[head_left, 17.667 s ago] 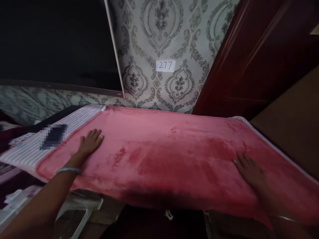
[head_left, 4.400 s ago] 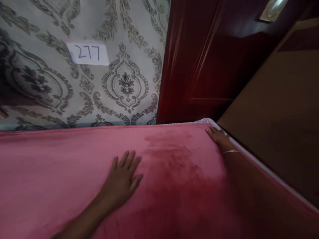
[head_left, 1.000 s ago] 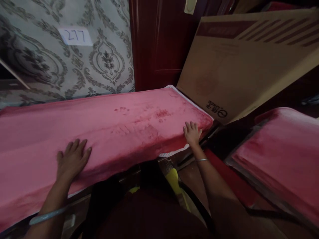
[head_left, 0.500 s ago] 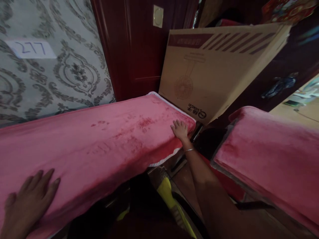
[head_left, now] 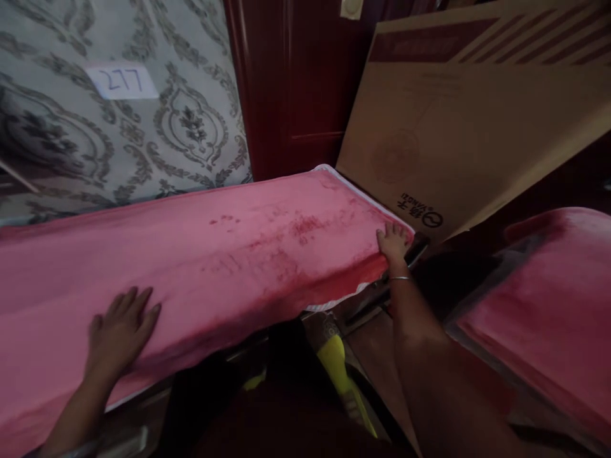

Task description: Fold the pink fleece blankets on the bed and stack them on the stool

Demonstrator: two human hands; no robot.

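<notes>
Support is long and flat-topped; top hidden, so can't tell table from bench. Directly on it: pink plush cloth, covering the whole visible top, darker red brushed patches toward the right end. White trim along that end. Front side drapes over the edge, striped hem showing front right. Left hand and right hand rest on the cloth, right one at the front corner.

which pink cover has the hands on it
The long pink cover along the patterned wall: the left hand and right hand rest on it. The other pink cover, at picture right, has neither.
</notes>
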